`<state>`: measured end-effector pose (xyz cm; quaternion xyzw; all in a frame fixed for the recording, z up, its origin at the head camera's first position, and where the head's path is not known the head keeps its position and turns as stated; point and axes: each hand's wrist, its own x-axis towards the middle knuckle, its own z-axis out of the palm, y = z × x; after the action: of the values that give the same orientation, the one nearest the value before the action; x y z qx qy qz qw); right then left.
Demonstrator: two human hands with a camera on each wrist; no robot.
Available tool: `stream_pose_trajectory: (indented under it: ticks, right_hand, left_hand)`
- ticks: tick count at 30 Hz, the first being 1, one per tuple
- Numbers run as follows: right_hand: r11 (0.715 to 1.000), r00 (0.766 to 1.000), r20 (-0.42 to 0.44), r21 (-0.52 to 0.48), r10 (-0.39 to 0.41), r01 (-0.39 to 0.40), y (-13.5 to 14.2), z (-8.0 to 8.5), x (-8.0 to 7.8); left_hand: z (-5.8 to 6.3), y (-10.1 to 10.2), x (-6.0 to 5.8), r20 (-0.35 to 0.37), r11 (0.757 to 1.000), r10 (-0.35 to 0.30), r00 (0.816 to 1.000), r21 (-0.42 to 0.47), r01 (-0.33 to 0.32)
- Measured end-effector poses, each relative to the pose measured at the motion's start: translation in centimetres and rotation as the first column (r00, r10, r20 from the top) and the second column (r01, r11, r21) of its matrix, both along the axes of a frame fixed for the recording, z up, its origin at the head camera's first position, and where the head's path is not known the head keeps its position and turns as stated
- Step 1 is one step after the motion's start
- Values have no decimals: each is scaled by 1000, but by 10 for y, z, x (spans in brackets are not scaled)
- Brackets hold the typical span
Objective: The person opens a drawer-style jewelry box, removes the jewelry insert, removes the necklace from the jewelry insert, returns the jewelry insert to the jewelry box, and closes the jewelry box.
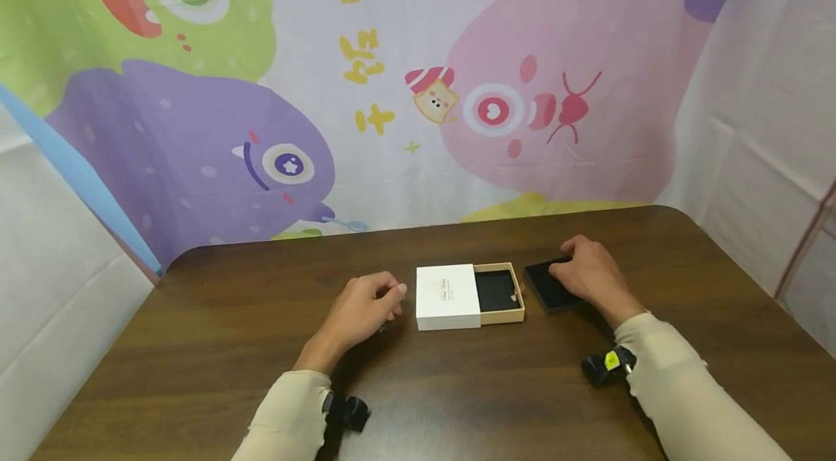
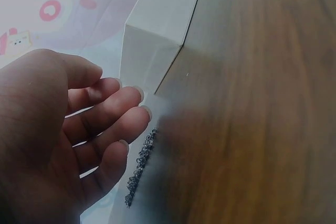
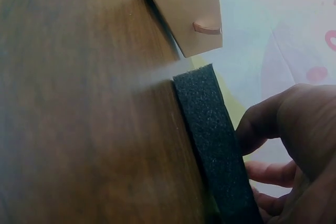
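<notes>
A white box sleeve [image 1: 448,295] lies mid-table with its tan drawer [image 1: 516,316] slid out to the right, showing a black lining [image 1: 496,290]. In the right wrist view the drawer [image 3: 189,11] has a small ribbon pull [image 3: 206,28]. My left hand [image 1: 392,298] rests just left of the sleeve [image 2: 157,40], fingers [image 2: 123,111] loosely bent and holding nothing. A thin metal chain [image 2: 139,163] lies on the table under those fingertips. My right hand [image 1: 568,268] grips a black foam pad [image 1: 548,290] lying flat right of the drawer. The thumb [image 3: 262,124] presses the foam pad [image 3: 210,129].
The dark wooden table [image 1: 457,403] has rounded far corners. A cartoon-printed cloth backdrop [image 1: 392,83] hangs behind it and white cloth at both sides. Black wrist cameras [image 1: 346,411] sit on both sleeves.
</notes>
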<state>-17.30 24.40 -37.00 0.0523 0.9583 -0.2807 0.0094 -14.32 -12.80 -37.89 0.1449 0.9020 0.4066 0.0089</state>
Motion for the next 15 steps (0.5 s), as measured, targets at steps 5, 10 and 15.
stream_pose_trajectory:
  ticks: [5, 10, 15]
  right_hand:
    - [1000, 998, -58, -26, -5, 3, 0, -1, 0]
    - [1000, 997, -82, -30, 2, -5, 0, -2, 1]
    - [998, 994, -106, -60, -1, -6, 1, -4, 1]
  left_hand:
    - [0, 0, 0, 5, 1000, 3, 1000, 1, -3]
    - [0, 0, 0, 8, 1000, 8, 1000, -7, -8]
    - [-1, 0, 0, 9, 1000, 12, 1000, -18, -12]
